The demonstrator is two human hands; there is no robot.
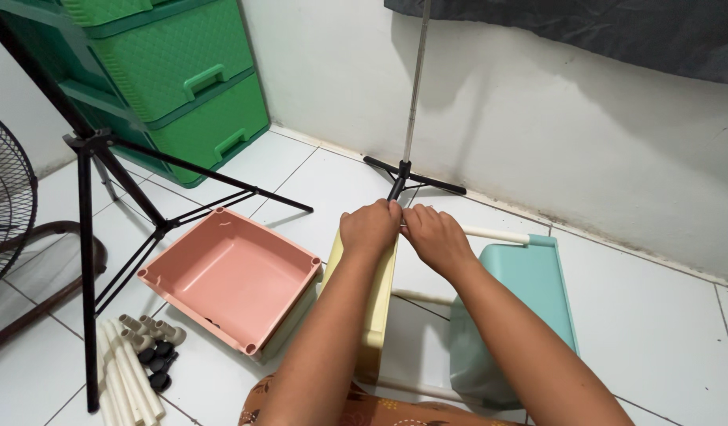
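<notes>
My left hand point(369, 228) and my right hand point(435, 237) meet at the top corner of a pale yellow plastic tray point(380, 300) standing on edge. Both are closed around the end of a white tube point(496, 234) that runs right to a light teal tray point(530, 284), also on edge. Another white tube point(421, 297) joins the two trays lower down. The tube end itself is hidden under my fingers.
A pink tray point(230, 276) lies flat on the white tiled floor at left. Loose white tubes point(123, 375) and black caps point(159, 359) lie nearby. A black tripod point(88, 205), a fan point(5, 197), a green drawer cabinet point(182, 79) and a second stand point(411, 102) by the wall surround me.
</notes>
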